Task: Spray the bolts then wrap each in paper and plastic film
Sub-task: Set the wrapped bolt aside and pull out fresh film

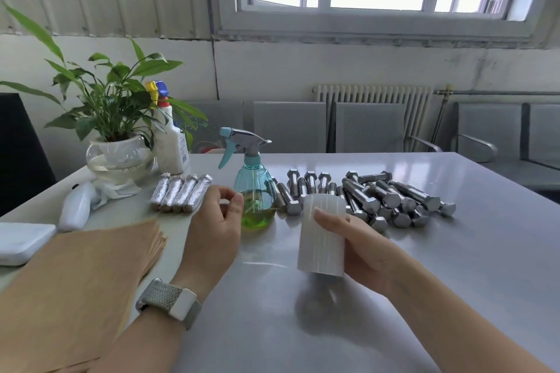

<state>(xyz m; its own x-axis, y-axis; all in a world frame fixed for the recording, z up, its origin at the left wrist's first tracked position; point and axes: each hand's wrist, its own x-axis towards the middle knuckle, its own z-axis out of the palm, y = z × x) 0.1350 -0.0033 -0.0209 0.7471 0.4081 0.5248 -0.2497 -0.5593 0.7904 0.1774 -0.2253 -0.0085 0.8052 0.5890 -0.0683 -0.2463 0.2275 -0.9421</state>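
Observation:
A pile of several bare steel bolts [372,197] lies on the grey table [454,266] right of centre. A teal spray bottle [254,188] with green liquid stands in the middle. Several wrapped bolts [180,197] lie side by side to its left. A stack of brown paper sheets [78,288] covers the near left. My right hand [360,251] grips a white roll of plastic film [321,236], held upright above the table. My left hand [213,230] hovers beside the spray bottle with thumb and fingers curled close together; a thin film end between them is not clearly visible.
A potted plant in a glass bowl [118,160] and a white spray bottle [171,142] stand at the back left. A small white bottle [75,206] and a white pad [21,242] lie at the left edge. Grey chairs [369,127] line the wall behind.

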